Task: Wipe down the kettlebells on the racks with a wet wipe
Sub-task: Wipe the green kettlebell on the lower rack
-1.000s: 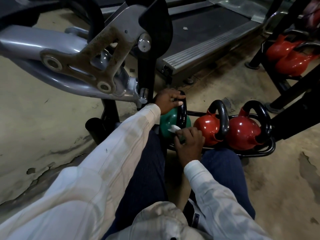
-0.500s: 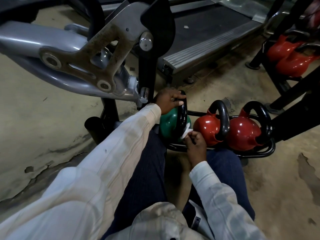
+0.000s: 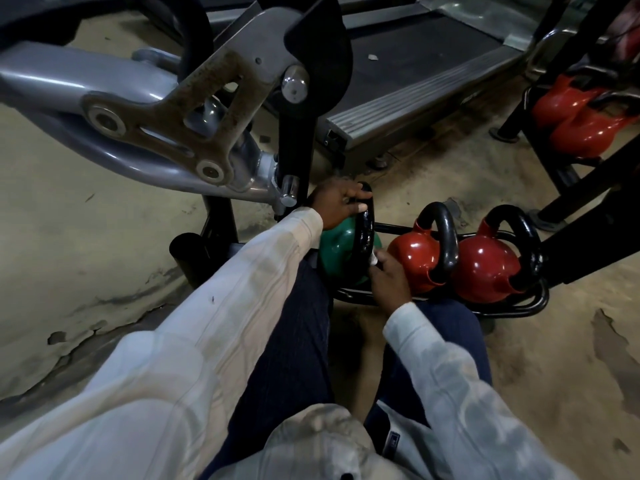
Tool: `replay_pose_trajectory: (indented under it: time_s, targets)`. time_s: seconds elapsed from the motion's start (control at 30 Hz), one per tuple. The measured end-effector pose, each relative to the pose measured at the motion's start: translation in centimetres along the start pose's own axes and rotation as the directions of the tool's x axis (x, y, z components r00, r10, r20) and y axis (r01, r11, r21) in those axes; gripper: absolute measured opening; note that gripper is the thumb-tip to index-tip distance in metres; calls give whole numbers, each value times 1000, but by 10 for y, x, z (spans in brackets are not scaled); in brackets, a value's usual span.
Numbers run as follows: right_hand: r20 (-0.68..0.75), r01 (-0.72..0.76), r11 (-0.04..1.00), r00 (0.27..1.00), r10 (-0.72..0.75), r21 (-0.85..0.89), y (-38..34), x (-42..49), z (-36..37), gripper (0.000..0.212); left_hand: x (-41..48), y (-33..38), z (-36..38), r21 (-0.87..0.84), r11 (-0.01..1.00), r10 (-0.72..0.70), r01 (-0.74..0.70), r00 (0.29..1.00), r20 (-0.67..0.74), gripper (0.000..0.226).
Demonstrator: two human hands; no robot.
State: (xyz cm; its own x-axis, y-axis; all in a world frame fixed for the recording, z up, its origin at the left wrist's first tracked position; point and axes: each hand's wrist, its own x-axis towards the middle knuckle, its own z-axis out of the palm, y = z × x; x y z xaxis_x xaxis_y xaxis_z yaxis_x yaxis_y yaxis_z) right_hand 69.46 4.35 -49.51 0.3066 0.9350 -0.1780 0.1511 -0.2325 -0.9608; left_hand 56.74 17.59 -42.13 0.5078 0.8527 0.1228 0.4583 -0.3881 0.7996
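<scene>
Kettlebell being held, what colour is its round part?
The kettlebell body is green, best seen in the head view.

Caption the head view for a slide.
Left hand grips the green kettlebell by its handle; right hand holds a wet wipe against it, beside two red kettlebells on a rack.

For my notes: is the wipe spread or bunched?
Bunched: the wipe is a small wad in the right hand, against the green kettlebell's handle.

Left grip (image 3: 337,206) holds green kettlebell (image 3: 334,251); right grip (image 3: 389,280) presses wipe (image 3: 373,259) against it.
</scene>
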Motion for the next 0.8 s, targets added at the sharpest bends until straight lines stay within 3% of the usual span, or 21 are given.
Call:
replay_pose_trajectory:
  time_s: [0.07,0.13,0.27,0.33,0.4,0.43,0.5,0.63,0.73,0.8]
  targets:
    - [-109,19,998,994,-26,-67,12,-16,4,26,0,-1,0,-1,1000,2,-2,1000,-2,35]
    - [-167,118,979,975,-146,-167,20,-26,9,20,1,-1,1,-5,1000,7,-7,1000,-7,35]
    - [-291,197,917,907,-305,-346,6,-44,15,36,0,-1,0,-3,1000,17,-17,1000,-23,35]
    - [-231,335,736,803,-550,-589,1,-46,9,31,0,-1,0,1,1000,24,-24,1000,-18,35]
    - [-14,451,431,679,-734,-782,-3,-39,2,20,-1,-1,0,7,1000,25,-25,1000,-13,35]
    - [70,456,339,673,-737,-823,-7,-34,0,20,-1,-1,0,10,1000,24,-24,1000,-11,35]
    - [186,418,222,738,-649,-881,-17,-29,3,27,-1,-1,0,10,1000,28,-28,1000,-7,35]
    - [316,325,-22,898,-307,-945,-48,-23,20,28,-1,0,-1,-10,1000,11,-11,1000,-13,35]
    - [370,353,-127,914,-164,-927,-58,-22,22,35,-3,1,-1,-16,1000,1,-1,1000,-8,35]
    - [442,421,-140,878,-183,-896,-51,-25,11,46,-4,1,-1,-20,1000,9,-9,1000,-9,35]
